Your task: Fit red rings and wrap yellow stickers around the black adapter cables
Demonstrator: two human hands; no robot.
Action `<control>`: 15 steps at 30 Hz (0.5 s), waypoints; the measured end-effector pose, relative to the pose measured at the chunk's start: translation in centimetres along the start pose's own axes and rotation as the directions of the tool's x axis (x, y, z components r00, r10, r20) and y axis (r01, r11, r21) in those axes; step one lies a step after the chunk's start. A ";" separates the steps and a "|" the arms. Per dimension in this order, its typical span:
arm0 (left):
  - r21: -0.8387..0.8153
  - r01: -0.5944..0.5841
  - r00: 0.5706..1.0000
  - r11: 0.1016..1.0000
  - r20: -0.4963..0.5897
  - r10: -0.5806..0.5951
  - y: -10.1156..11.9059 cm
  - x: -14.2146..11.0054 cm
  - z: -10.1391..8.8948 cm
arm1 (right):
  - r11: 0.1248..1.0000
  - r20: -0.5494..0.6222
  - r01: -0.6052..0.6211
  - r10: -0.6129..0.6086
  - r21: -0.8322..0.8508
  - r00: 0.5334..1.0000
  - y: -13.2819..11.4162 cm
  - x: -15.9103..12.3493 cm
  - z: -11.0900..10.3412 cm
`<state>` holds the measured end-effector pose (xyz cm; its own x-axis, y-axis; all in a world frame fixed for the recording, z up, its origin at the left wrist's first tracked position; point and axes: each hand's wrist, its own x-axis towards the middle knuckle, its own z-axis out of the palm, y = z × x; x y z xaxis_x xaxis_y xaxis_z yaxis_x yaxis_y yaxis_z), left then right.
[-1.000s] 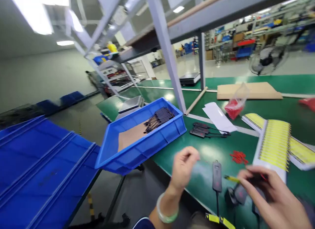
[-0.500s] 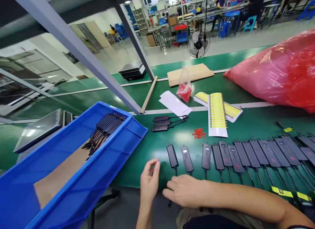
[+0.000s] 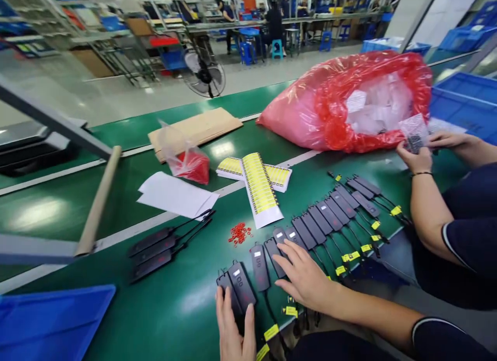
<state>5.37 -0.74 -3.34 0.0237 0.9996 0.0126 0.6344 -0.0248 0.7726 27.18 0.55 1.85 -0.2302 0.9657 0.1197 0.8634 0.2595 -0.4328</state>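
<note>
My left hand (image 3: 235, 327) is at the left end of a row of black controllers with cords. Its fingers are stretched and apart, resting against the lower end of the leftmost controller (image 3: 228, 287); the thumb is by the controller beside it (image 3: 241, 284). To the right, my right hand (image 3: 305, 278) lies palm down with spread fingers over several controllers, its fingertips touching their upper faces. Another controller (image 3: 259, 268) lies uncovered between my hands. Yellow labels (image 3: 271, 332) are wrapped on the cords. Small red rings (image 3: 239, 233) form a loose pile behind the row.
Label sheets (image 3: 259, 187), white paper (image 3: 176, 194), a bag of red pieces (image 3: 192, 164) and three controllers (image 3: 153, 252) lie on the green bench. A blue bin (image 3: 58, 319) stands left. At right, a co-worker's hands (image 3: 417, 154) hold a clear packet beside a large red bag (image 3: 303, 107).
The view has swung right, bringing the co-worker and red bag's opening into sight. The two leftmost controllers now lie side by side. My right hand has moved onto the row, fingers spread.
</note>
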 end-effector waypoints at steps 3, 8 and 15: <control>-0.020 -0.016 0.999 1.000 0.042 0.017 1.4 -0.6 1.6 | 0.994 -0.069 -0.095 0.091 -0.056 0.993 1.3 -0.8 -0.3; -0.006 -0.007 0.998 1.000 0.065 0.008 3.2 -0.9 2.9 | 0.969 -0.088 -0.206 0.196 -0.137 0.977 3.4 -1.7 0.4; -0.045 -0.039 0.987 0.998 0.154 0.046 5.8 -0.7 3.9 | 0.965 -0.096 -0.191 0.176 -0.181 0.980 7.4 -2.4 0.1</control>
<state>12.00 -1.62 -1.32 0.1711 0.9840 -0.0499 0.5976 -0.0634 0.7993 34.08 0.13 -1.73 -0.0309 0.9915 0.1266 0.9582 0.0654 -0.2785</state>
